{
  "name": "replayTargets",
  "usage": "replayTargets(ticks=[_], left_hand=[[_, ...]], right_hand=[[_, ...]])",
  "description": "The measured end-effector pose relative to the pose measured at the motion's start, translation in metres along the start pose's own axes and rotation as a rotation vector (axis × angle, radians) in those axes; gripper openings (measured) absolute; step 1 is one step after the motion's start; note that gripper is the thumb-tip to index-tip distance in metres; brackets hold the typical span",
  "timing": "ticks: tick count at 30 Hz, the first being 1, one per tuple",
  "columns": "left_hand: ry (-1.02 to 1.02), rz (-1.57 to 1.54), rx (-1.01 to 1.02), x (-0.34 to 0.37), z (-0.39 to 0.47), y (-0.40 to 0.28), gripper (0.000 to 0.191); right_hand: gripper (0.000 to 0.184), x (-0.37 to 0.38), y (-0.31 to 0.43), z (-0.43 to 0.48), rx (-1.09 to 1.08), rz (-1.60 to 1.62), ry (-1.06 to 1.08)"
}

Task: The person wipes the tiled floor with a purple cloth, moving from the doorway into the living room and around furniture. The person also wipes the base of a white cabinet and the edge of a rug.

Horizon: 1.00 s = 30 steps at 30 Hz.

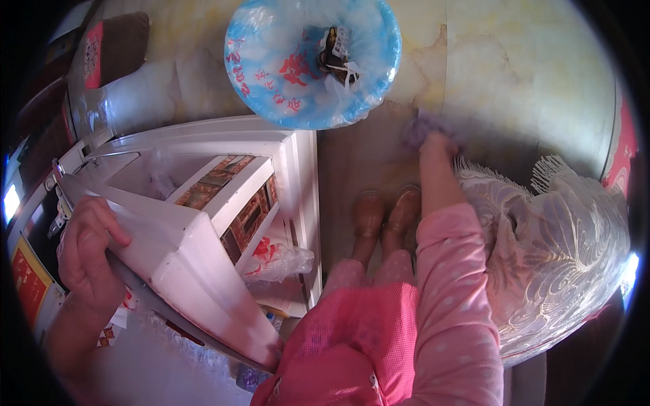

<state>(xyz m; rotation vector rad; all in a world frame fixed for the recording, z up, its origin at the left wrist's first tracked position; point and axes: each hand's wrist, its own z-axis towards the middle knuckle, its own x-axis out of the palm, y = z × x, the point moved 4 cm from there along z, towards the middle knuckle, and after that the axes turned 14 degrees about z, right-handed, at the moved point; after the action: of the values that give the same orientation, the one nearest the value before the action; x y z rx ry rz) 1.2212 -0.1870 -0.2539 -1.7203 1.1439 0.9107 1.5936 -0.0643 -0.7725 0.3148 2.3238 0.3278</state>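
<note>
My left hand (91, 248) grips the top edge of a white cabinet door (198, 254), its fingers curled over the rim. Open shelves with brick-patterned panels (249, 218) show beside the door. My right hand (439, 144) reaches away from me, low over the floor, with a blurred purple cloth (421, 131) bunched at its fingers. Ahead of it, to the left, is a bin lined with a blue and white plastic bag (289, 61) bearing red writing; dark and white waste (337, 58) lies inside.
A fringed, patterned cloth cover (553, 254) drapes over something right of my right arm. Clear plastic bags (277, 259) lie in the cabinet. A dark brown and red item (119, 48) sits at the upper left. My brown shoes (369, 213) stand on the marbled floor (508, 66).
</note>
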Motion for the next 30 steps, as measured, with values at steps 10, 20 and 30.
replayTargets(ticks=[10,20,30], left_hand=[[-0.038,-0.078,0.018,0.020,0.010,0.011,0.015],[-0.050,0.018,-0.082,0.009,-0.001,0.008,0.023],[-0.081,0.036,-0.065,0.007,-0.001,0.001,0.020]], right_hand=[[0.059,-0.023,0.061,-0.100,-1.497,-0.178,0.465],[0.030,0.022,-0.181,-0.158,-1.637,-1.030,1.078],[0.040,0.089,0.150,-0.099,-1.641,-0.898,0.438]])
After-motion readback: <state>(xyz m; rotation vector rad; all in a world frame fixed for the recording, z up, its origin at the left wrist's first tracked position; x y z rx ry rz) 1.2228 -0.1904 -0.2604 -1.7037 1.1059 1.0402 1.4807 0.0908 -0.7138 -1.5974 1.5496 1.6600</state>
